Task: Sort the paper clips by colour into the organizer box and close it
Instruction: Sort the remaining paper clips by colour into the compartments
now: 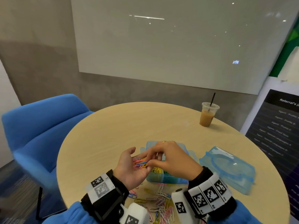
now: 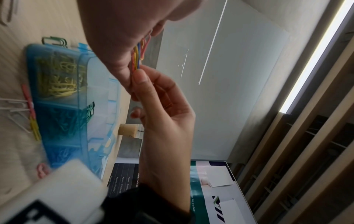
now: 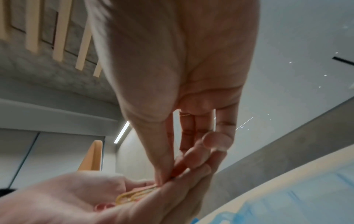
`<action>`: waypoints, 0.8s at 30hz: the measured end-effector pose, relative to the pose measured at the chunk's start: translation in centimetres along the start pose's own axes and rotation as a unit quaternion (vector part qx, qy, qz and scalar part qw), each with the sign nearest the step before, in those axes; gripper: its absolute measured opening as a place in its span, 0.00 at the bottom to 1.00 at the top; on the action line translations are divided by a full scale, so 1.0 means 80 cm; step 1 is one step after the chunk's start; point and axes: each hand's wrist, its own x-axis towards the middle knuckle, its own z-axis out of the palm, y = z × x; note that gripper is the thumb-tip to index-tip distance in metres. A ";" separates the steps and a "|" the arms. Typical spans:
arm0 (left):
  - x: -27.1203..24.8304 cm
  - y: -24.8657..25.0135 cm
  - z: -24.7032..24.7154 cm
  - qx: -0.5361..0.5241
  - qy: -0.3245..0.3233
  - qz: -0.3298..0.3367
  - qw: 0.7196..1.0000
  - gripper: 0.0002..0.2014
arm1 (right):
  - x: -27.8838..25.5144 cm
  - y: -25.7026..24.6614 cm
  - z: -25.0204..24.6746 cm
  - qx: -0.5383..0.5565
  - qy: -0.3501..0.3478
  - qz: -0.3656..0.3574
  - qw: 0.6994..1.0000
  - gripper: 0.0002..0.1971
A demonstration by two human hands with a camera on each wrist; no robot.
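Several mixed paper clips [image 1: 140,163] lie in the upturned, cupped left hand [image 1: 131,167] at lower centre of the head view, the right hand [image 1: 171,160] pinching one from them above the open blue organizer box [image 1: 165,177], its lid [image 1: 229,168] lying at right.

Organizer box [image 1: 163,178] centre hidden behind both hands, far compartments' contents indiscernible, loose paper clips [image 1: 161,207] cut off at bottom edge, detached lid [image 1: 229,168] blurred, poster [image 1: 278,126] text mostly illegible
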 end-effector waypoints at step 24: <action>0.008 0.008 -0.010 0.015 0.007 0.002 1.000 0.26 | 0.014 0.029 0.008 0.107 0.048 -0.044 0.992 0.01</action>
